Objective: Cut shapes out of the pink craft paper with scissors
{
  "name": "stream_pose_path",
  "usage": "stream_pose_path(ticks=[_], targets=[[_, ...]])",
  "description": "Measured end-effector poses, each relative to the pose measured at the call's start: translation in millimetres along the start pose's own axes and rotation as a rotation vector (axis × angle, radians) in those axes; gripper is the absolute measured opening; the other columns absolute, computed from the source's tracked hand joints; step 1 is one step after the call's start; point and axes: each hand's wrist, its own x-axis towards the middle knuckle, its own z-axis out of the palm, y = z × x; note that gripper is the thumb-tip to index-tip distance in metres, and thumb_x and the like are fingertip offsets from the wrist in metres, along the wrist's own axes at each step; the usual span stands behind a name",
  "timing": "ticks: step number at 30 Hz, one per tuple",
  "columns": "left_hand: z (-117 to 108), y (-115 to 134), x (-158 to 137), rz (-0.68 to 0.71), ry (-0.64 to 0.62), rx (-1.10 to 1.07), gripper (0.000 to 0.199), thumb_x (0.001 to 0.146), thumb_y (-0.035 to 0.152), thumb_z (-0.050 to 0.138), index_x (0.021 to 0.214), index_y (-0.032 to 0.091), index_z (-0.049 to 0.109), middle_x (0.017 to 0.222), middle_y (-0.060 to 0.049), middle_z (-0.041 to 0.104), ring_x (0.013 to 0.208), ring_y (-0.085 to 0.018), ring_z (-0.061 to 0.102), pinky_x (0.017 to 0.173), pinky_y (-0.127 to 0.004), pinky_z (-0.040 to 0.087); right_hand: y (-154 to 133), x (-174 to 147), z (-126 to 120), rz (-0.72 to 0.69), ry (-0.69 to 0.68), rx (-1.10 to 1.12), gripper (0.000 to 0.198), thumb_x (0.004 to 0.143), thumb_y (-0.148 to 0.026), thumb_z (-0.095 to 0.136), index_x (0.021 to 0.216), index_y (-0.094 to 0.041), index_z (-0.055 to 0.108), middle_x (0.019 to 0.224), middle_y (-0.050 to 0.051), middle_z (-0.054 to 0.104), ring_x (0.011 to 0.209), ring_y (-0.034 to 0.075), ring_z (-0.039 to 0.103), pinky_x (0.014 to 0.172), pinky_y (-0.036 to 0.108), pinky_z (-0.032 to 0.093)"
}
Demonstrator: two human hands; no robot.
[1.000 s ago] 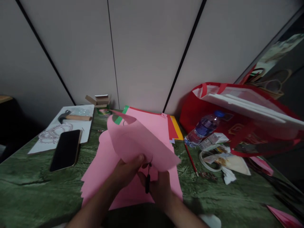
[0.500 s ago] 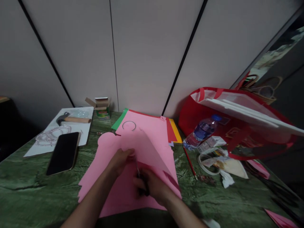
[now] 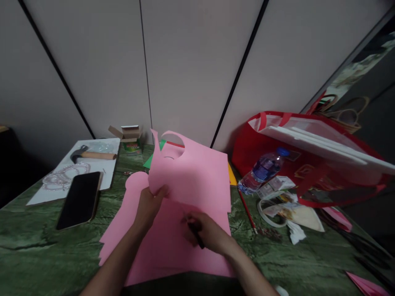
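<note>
Pinched at its lower left edge by my left hand point(image 3: 150, 206), a pink paper sheet point(image 3: 199, 176) stands raised, with a round cut-out open at its upper left. My right hand point(image 3: 212, 232) is closed around the dark handles of a pair of scissors point(image 3: 196, 234), below the raised sheet and apart from its edge. Motion blurs the blades. Under both hands lie more pink sheets point(image 3: 173, 255). A pink piece with a rounded top point(image 3: 135, 183) sticks out at the left. Green and yellow paper shows behind the raised sheet.
At the left lie a phone point(image 3: 79, 201), a hammer point(image 3: 95, 155) and beaded strands point(image 3: 66, 176); a small box point(image 3: 132, 142) stands behind. On the right are a water bottle point(image 3: 263, 170), a red pencil point(image 3: 247, 211), a tape roll point(image 3: 270, 220) and a red bag point(image 3: 247, 139).
My left hand has lifted and turned the pink sheet, so its round cut-out now shows upright. My right hand has drawn the scissors right, away from the paper's edge.
</note>
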Motion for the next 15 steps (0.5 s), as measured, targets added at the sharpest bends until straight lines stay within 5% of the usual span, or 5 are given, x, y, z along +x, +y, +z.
stream_pose_path(ticks=[2, 4, 9, 15], targets=[[1.6, -6.3, 3.8, -0.03, -0.008, -0.021, 0.032, 0.059, 0.028, 0.069, 0.039, 0.015, 0.049, 0.033, 0.007, 0.037, 0.038, -0.007, 0.031, 0.038, -0.022, 0.022, -3.5, -3.5, 0.1, 0.112, -0.256, 0.011, 0.015, 0.067, -0.025, 0.066, 0.079, -0.015, 0.065, 0.048, -0.005, 0.056, 0.038, 0.009, 0.049, 0.037, 0.018, 0.035], [3.6, -11.2, 5.5, -0.059, -0.043, -0.067, 0.028, 0.06, 0.028, 0.068, 0.042, 0.014, 0.052, 0.036, 0.005, 0.042, 0.038, -0.008, 0.036, 0.038, -0.022, 0.028, -6.2, -5.6, 2.9, 0.114, -0.34, 0.085, 0.018, 0.069, -0.026, 0.065, 0.084, -0.016, 0.064, 0.05, -0.006, 0.054, 0.042, 0.008, 0.051, 0.041, 0.017, 0.035], [9.6, -14.1, 1.3, -0.125, -0.139, -0.198, 0.021, 0.059, 0.029, 0.068, 0.063, 0.01, 0.063, 0.06, -0.004, 0.062, 0.06, -0.016, 0.059, 0.06, -0.031, 0.052, -6.2, -1.3, 12.3, 0.04, -0.11, 0.366, 0.03, 0.071, -0.039, 0.067, 0.084, -0.015, 0.057, 0.055, -0.005, 0.056, 0.051, 0.01, 0.055, 0.055, 0.024, 0.041], [10.8, -7.3, -5.9, -0.097, -0.169, -0.071, 0.026, 0.061, 0.036, 0.067, 0.061, 0.01, 0.063, 0.057, -0.005, 0.062, 0.057, -0.02, 0.058, 0.054, -0.032, 0.046, 1.3, 1.5, 17.8, 0.045, -0.093, 0.543, 0.047, 0.073, -0.047, 0.065, 0.107, -0.017, 0.05, 0.062, -0.004, 0.06, 0.051, 0.012, 0.057, 0.053, 0.026, 0.042]])
